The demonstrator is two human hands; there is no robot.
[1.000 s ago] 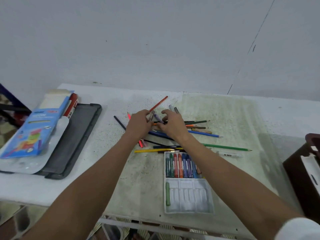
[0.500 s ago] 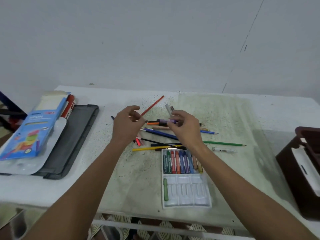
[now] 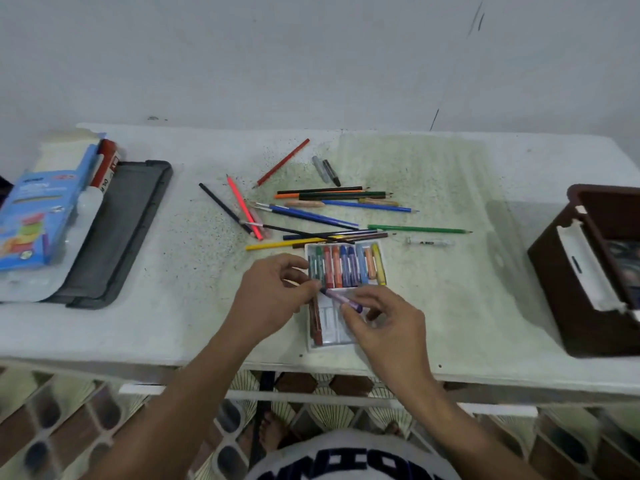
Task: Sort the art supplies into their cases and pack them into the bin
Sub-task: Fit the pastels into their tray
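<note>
Right hand [image 3: 384, 323] pinching a purple crayon [image 3: 342, 299] over the crayon tray [image 3: 329, 336] near the table's [image 3: 450, 306] front edge; left hand [image 3: 273, 292] pinching its other tip; loose pencils [image 3: 329, 216] mid-table; brown bin [image 3: 568, 282] at right edge

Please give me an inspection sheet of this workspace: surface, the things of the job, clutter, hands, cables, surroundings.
Surface: white table, speckled and stained.
Job's things: crayon tray with its far row filled; loose pencils scattered behind it; brown bin at right edge.
Clutter: blue box on a grey tray at left; small marker lying apart.
Hands: right hand pinches a purple crayon above the tray; left hand touches its tip.
Cables: nothing seen.
Surroundings: plain white wall; patterned floor below.
</note>
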